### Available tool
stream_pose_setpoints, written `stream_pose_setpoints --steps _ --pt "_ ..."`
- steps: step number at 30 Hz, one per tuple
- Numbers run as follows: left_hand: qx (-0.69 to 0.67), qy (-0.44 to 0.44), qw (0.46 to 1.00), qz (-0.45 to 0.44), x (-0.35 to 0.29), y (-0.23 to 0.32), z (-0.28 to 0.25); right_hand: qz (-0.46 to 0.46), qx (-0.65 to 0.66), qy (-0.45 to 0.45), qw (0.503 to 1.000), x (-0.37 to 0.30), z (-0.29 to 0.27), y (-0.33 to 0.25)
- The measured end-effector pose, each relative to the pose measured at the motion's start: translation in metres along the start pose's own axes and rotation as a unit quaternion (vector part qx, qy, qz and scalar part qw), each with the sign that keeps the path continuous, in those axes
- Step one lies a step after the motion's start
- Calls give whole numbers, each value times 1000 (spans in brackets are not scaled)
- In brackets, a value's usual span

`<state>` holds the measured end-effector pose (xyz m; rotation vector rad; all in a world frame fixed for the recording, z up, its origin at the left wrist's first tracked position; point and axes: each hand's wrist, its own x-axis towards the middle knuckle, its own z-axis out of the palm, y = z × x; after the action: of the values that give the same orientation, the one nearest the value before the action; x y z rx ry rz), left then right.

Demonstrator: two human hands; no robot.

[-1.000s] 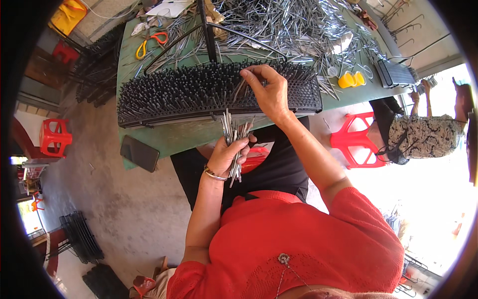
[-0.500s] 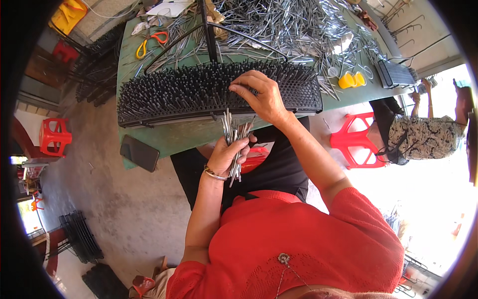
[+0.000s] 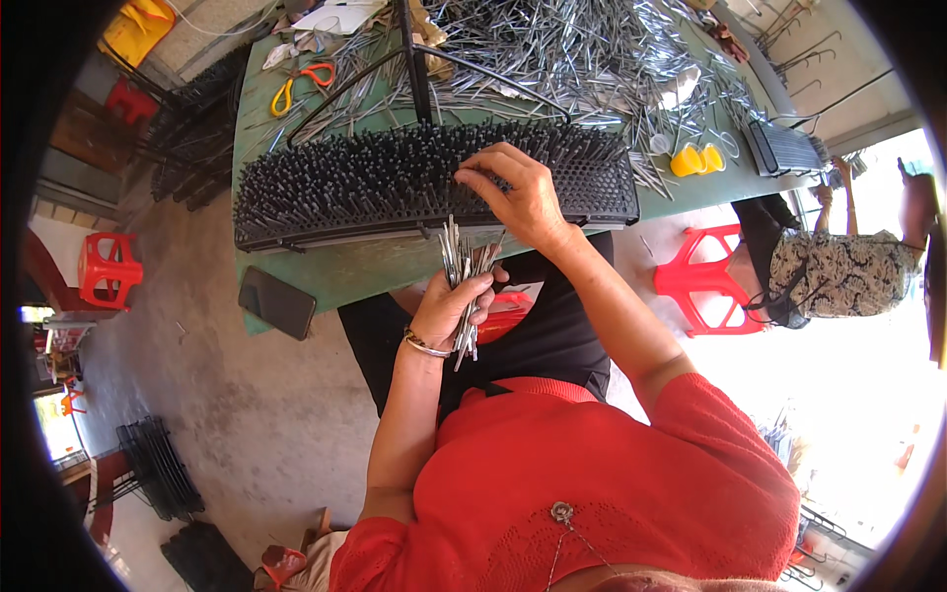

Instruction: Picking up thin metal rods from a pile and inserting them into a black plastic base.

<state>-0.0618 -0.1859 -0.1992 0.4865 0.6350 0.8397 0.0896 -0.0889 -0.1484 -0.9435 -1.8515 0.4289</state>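
Observation:
A loose bundle of thin silvery metal rods (image 3: 459, 252) is wrapped in the fingers of my left hand (image 3: 450, 306), just in front of the table edge. Beyond it lies a long black perforated rack (image 3: 604, 200), packed with upright dark rods (image 3: 345, 173) over its left and middle, with bare holes showing toward the right end. My right hand (image 3: 520, 192) is over the rack's middle, thumb and forefinger pinched together above the rod tops. Whatever sits between those fingertips is too small to make out.
A big heap of loose rods (image 3: 572, 49) covers the far side of the green table (image 3: 345, 266). Scissors (image 3: 283, 97), a phone (image 3: 277, 302) and yellow cups (image 3: 688, 159) lie around the rack. A black upright frame (image 3: 414, 74) rises behind it. Another person sits at right by a red stool (image 3: 691, 281).
My right hand has shifted very slightly over the rack, its fingers still pinched. The left hand and its bundle have stayed in place.

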Motion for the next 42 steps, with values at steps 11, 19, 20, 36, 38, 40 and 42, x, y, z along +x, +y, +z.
stream_pose_setpoints --steps 11,19,20,36,38,40,42 --pt "-3 5 1000 -2 0 -1 0 33 3 -42 999 1 1 -1" --pt "3 4 1000 4 1 0 1 9 -40 -10 999 -7 6 -4" --pt "3 4 1000 4 0 0 1 9 -39 -8 999 -7 6 -5" --pt "-2 5 1000 7 0 1 2 67 -17 -24 997 -3 5 -7" --pt "-3 3 1000 9 0 0 2 100 -25 -6 995 -5 6 -7" --pt "-3 11 1000 16 1 -2 -1 108 -32 -4 994 -6 6 -9" --pt "-4 11 1000 17 1 -2 -1 117 -39 -2 992 -7 7 -8"
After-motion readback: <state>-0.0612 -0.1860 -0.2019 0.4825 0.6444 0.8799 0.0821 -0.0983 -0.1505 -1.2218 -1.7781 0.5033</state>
